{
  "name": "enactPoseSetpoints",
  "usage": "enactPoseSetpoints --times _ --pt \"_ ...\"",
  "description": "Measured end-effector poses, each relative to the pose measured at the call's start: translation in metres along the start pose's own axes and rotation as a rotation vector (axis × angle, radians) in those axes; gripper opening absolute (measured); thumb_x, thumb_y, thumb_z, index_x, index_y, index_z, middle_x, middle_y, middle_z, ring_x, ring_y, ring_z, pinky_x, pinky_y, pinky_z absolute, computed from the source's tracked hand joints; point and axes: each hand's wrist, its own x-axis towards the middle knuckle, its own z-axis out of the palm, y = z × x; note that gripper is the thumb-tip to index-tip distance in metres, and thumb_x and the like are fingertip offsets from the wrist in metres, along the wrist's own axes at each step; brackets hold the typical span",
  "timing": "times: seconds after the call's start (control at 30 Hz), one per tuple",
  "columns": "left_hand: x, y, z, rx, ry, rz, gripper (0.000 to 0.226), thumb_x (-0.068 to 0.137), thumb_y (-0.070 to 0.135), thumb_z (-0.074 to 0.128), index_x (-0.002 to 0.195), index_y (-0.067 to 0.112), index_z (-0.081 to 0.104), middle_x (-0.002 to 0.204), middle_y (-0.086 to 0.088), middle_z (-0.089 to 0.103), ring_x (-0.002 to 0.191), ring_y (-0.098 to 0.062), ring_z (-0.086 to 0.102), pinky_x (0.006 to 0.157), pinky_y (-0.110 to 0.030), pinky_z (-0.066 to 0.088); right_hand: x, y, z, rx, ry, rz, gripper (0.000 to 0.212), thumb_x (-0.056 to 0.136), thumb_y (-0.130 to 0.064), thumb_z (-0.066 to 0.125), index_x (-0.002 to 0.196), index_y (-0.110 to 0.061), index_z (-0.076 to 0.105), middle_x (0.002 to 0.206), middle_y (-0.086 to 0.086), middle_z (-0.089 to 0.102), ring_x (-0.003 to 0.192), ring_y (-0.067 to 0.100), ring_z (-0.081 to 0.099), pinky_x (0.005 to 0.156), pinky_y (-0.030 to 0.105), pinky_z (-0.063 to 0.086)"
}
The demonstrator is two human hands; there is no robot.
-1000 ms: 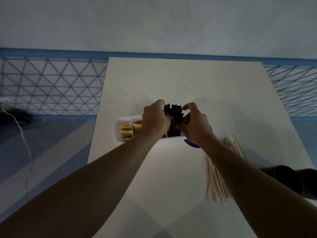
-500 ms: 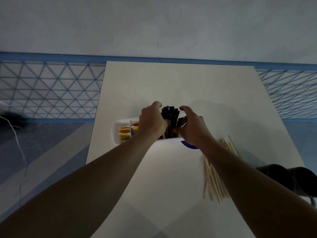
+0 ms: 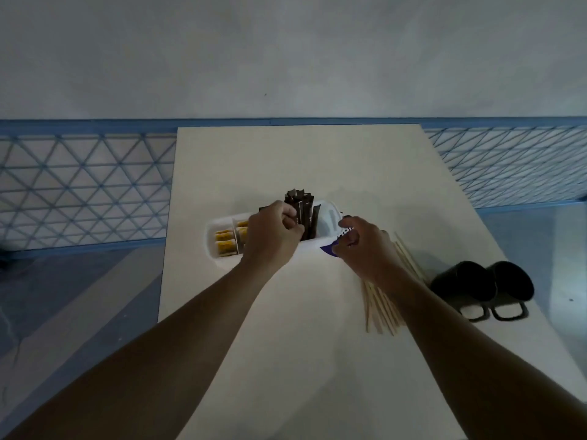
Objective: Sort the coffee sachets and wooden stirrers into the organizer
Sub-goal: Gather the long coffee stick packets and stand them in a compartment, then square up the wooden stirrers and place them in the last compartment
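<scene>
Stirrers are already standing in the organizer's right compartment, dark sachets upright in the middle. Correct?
Not quite. The head view shows the wooden stirrers lying on the table, right of the organizer; its right compartment looks empty. The dark sachets do stand upright in the middle.

The only lettering in view is a trace of white characters on a purple label (image 3: 330, 247) at the right end of the organizer (image 3: 212, 246), just beside the right hand (image 3: 362, 249), which covers part of it. The characters are too small and cut off to read.
</scene>
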Motion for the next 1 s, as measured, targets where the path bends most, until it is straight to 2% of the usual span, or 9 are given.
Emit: enactPoseSetpoints --times 0.07,0.13,0.27,0.37,0.43,0.63,0.87,0.93,1.0 --pt "-0.011 -0.004 0.004 0.012 -0.040 0.011 0.016 0.082 0.018 0.073 0.097 0.015 0.068 0.082 0.003 0.069 0.070 -0.012 0.066 0.066 -0.032 0.058 -0.016 0.007 0.004 -0.012 -0.006 0.008 0.039 0.083 -0.018 0.073 0.121 -0.017 0.067 0.098 -0.004 0.074 0.089 0.009 0.064 0.069 0.017 0.041" --pt "-0.023 -0.008 0.009 0.040 -0.082 0.029 0.015 0.083 0.019 0.072 0.097 0.014 0.069 0.083 0.002 0.069 0.069 -0.012 0.065 0.065 -0.030 0.058 -0.032 0.016 0.009 0.001 -0.015 0.029 0.034 0.081 -0.019 0.077 0.115 -0.016 0.070 0.092 -0.007 0.072 0.087 0.009 0.065 0.073 0.020 0.042" --pt "-0.047 -0.012 0.021 0.046 -0.194 0.026 0.017 0.086 0.021 0.071 0.101 0.014 0.068 0.088 0.000 0.068 0.078 -0.014 0.066 0.072 -0.037 0.061 -0.070 0.032 0.016 -0.010 0.012 0.101 0.029 0.083 -0.024 0.077 0.111 -0.017 0.071 0.088 -0.009 0.069 0.081 0.005 0.061 0.072 0.024 0.046" --pt "-0.061 -0.015 0.032 0.101 -0.260 -0.001 0.020 0.087 0.024 0.071 0.104 0.014 0.069 0.097 -0.003 0.071 0.082 -0.016 0.068 0.076 -0.036 0.061 -0.092 0.043 0.019 -0.020 0.006 0.146 0.030 0.086 -0.025 0.076 0.114 -0.018 0.070 0.093 -0.007 0.068 0.080 0.005 0.060 0.063 0.017 0.043" --pt "-0.070 -0.015 0.039 0.121 -0.328 -0.024 0.022 0.088 0.025 0.070 0.106 0.013 0.069 0.098 -0.004 0.071 0.083 -0.017 0.069 0.078 -0.037 0.061 -0.103 0.050 0.019 -0.036 0.006 0.158 0.031 0.087 -0.025 0.076 0.116 -0.017 0.069 0.099 -0.004 0.070 0.086 0.008 0.060 0.063 0.014 0.040" --pt "-0.087 -0.017 0.053 0.181 -0.525 -0.060 0.028 0.087 0.033 0.069 0.108 0.015 0.067 0.102 -0.003 0.069 0.093 -0.019 0.066 0.085 -0.034 0.057 -0.113 0.075 0.007 -0.077 0.042 0.208 0.027 0.087 -0.023 0.073 0.113 -0.015 0.071 0.105 0.002 0.074 0.093 0.016 0.066 0.077 0.029 0.053" --pt "-0.081 -0.007 0.079 0.202 -0.562 -0.132 0.037 0.088 0.033 0.068 0.118 0.013 0.064 0.114 -0.004 0.066 0.103 -0.020 0.061 0.087 -0.030 0.052 -0.087 0.091 -0.016 -0.090 0.104 0.194 0.033 0.087 -0.016 0.067 0.119 -0.010 0.071 0.114 0.007 0.073 0.107 0.026 0.066 0.089 0.034 0.054" --pt "-0.077 -0.002 0.089 0.199 -0.562 -0.170 0.038 0.088 0.033 0.068 0.120 0.013 0.062 0.116 -0.004 0.064 0.100 -0.019 0.060 0.082 -0.028 0.050 -0.074 0.095 -0.022 -0.092 0.098 0.180 0.037 0.086 -0.014 0.064 0.123 -0.009 0.068 0.113 0.010 0.072 0.106 0.028 0.066 0.086 0.031 0.054" --pt "-0.073 0.003 0.100 0.188 -0.550 -0.207 0.037 0.088 0.032 0.069 0.119 0.013 0.061 0.116 -0.003 0.063 0.096 -0.017 0.059 0.077 -0.026 0.047 -0.060 0.100 -0.027 -0.107 0.078 0.187 0.044 0.085 -0.017 0.062 0.128 -0.012 0.063 0.118 0.010 0.068 0.107 0.029 0.063 0.087 0.036 0.055"
